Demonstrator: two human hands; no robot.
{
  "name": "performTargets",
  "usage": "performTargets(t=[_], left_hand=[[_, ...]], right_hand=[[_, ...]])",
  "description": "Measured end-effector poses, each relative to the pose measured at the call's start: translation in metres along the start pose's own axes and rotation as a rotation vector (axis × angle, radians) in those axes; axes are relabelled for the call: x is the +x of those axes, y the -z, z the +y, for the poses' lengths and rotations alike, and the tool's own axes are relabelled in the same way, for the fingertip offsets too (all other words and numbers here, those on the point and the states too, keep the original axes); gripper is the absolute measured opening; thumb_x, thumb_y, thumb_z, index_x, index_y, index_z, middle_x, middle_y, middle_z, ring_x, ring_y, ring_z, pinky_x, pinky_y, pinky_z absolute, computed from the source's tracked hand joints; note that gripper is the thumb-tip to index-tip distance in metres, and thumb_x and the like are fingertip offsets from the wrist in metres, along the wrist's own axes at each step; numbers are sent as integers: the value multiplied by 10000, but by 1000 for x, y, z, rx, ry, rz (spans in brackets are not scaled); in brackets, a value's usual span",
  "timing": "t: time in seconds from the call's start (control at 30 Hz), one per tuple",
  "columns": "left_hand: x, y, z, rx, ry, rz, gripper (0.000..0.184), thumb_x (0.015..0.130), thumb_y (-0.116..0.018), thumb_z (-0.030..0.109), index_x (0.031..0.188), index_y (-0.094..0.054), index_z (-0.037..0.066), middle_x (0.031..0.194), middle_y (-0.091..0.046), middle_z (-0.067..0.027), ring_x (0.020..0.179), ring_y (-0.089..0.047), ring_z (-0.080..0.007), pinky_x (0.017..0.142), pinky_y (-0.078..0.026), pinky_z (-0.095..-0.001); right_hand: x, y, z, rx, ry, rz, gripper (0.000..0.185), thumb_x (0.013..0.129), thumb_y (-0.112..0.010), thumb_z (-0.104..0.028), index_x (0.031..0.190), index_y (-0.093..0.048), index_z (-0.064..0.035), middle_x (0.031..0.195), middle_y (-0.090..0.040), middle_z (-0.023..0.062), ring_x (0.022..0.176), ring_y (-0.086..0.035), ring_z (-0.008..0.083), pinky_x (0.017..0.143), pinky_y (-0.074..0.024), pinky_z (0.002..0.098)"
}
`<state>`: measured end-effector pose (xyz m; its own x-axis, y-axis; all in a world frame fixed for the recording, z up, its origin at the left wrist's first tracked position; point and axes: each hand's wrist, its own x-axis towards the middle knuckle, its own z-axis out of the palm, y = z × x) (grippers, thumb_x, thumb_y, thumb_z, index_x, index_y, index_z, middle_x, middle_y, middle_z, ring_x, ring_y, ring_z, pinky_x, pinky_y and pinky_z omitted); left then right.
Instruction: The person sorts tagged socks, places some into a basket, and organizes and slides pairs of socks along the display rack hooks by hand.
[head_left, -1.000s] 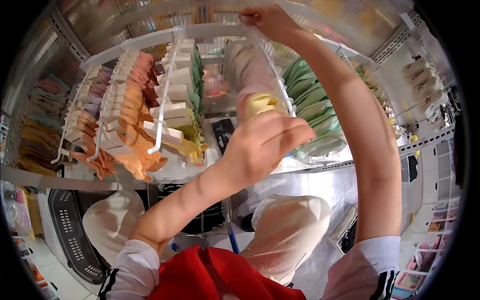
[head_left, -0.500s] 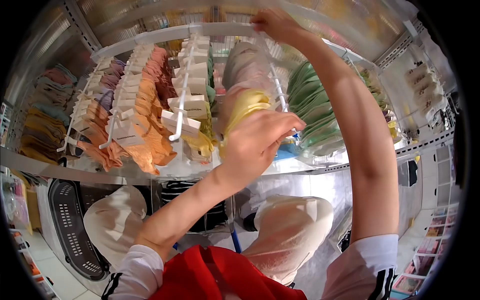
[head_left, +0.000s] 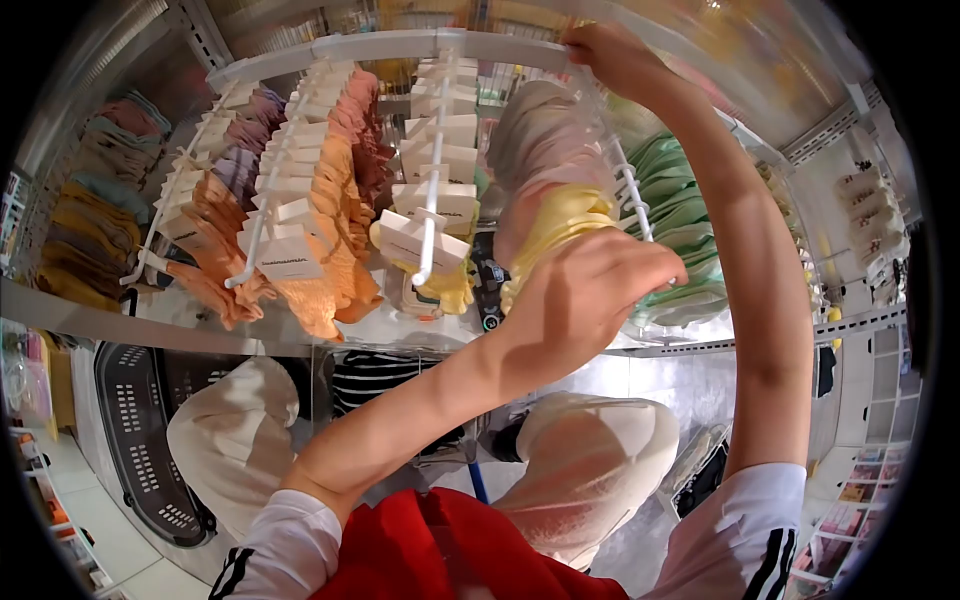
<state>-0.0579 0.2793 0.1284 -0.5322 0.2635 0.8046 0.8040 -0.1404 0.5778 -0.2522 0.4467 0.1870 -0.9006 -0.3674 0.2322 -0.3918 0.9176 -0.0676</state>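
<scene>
My left hand point(head_left: 590, 290) is closed at the front end of a white display hook point(head_left: 632, 192), its thumb and fingers pinched together. Grey, pink and yellow items point(head_left: 577, 207) hang on that hook, just behind the hand. My right hand point(head_left: 618, 58) is up at the back rail point(head_left: 390, 44), closed near the rear end of the same hook. What either hand pinches is hidden or too small to make out. Green items point(head_left: 672, 205) hang just to the right. To the left, a hook point(head_left: 436, 190) bears white cards point(head_left: 437, 160) and yellow pieces.
Orange items point(head_left: 335, 235) and mauve ones point(head_left: 240, 165) hang further left. A perforated shelf edge point(head_left: 770, 337) runs across the right front. Below stand a dark basket point(head_left: 140, 440) on the left and a black-and-white striped item point(head_left: 375, 378).
The view has shifted, so the rack sits further left. Both hands appear further right in the view, still closed at the two ends of the hook. More of the grey, pink and yellow row shows.
</scene>
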Motion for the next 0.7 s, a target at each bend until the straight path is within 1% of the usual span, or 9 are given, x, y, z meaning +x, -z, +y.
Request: performTargets(t=[0.1, 0.2, 0.3, 0.37, 0.5, 0.57, 0.67, 0.7], left_hand=[[-3, -1, -9, -155, -75, 12, 221, 684, -558, -81, 885, -572, 10, 858, -613, -86, 796, -576, -255, 688, -470, -336], [-3, 0, -13, -176, -91, 0, 229, 669, -562, -72, 883, -572, 7, 845, -615, -87, 789, -574, -250, 686, -470, -332], [1, -1, -12, -103, -155, 46, 206, 690, -603, -54, 878, -561, 18, 864, -634, -75, 716, -577, -216, 670, -469, -308], [0, 1, -10, -58, -140, 5, 205, 702, -597, -34, 895, -557, 22, 876, -625, -74, 739, -575, -218, 681, -468, -313], [-5, 2, -10, 35, -136, -68, 199, 722, -581, -7, 916, -552, 29, 890, -610, -72, 780, -573, -223, 704, -467, -322], [-6, 2, -11, 30, -145, -58, 197, 715, -586, -10, 907, -558, 23, 891, -613, -78, 792, -582, -229, 706, -469, -323], [-11, 2, -14, 9, -142, -61, 181, 715, -592, -11, 894, -574, 11, 895, -618, -92, 813, -592, -240, 713, -473, -326], [-13, 2, -14, -6, -141, -68, 174, 716, -593, -11, 889, -580, 6, 896, -620, -98, 821, -594, -245, 716, -474, -327]], right_hand=[[-2, 3, -3, 7, -17, -12, 201, 820, -537, -116, 993, -579, -24, 892, -594, 173, 838, -550, 340, 718, -416, 394], [-2, 6, -4, 11, -43, -35, 225, 819, -539, -111, 1026, -580, -34, 913, -599, 173, 862, -556, 333, 742, -423, 382], [-4, 6, -5, -36, -21, 15, 245, 821, -539, -108, 1054, -579, -40, 930, -604, 173, 877, -568, 312, 769, -429, 363], [-7, 4, -4, -99, 33, 74, 253, 823, -541, -113, 1062, -580, -42, 937, -608, 173, 881, -577, 300, 780, -434, 352], [-10, 0, -1, -19, -36, 72, 252, 817, -554, -135, 1047, -588, -38, 937, -612, 175, 867, -590, 292, 769, -442, 350], [-10, -1, 1, 64, -69, 70, 263, 809, -564, -146, 1047, -588, -37, 934, -614, 175, 855, -593, 295, 760, -447, 350], [-10, -3, -3, -13, -64, 97, 252, 812, -552, -135, 1049, -594, -58, 931, -615, 177, 845, -596, 294, 755, -449, 350], [-9, -8, -1, -9, -96, 80, 239, 823, -532, -150, 1038, -601, -72, 924, -615, 179, 840, -598, 293, 750, -450, 352]])
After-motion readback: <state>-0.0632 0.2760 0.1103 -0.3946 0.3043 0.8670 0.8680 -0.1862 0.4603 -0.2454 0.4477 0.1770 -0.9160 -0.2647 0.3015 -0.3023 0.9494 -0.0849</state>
